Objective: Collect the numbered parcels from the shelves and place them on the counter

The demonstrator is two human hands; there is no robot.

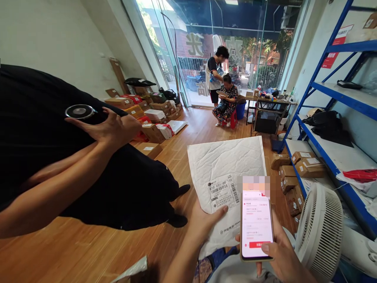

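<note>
My left hand (209, 216) grips a white padded mailer (225, 161) by its lower left side, the thumb lying on the printed shipping label (225, 192). In my right hand (284, 249) is a smartphone (257, 226), tilted toward me with its lit screen showing a list and a red button. My right thumb rests on the screen near that button. The phone overlaps the mailer's lower right part. Both are held above my lap, just left of a white fan (319, 232).
A person in black (123, 188) stands close at left, a round device (79, 111) in one hand. Parcels (153, 114) cover the floor behind. Blue shelves (332, 125) with boxes line the right. Two people (220, 82) are by the glass front, near a desk (268, 104).
</note>
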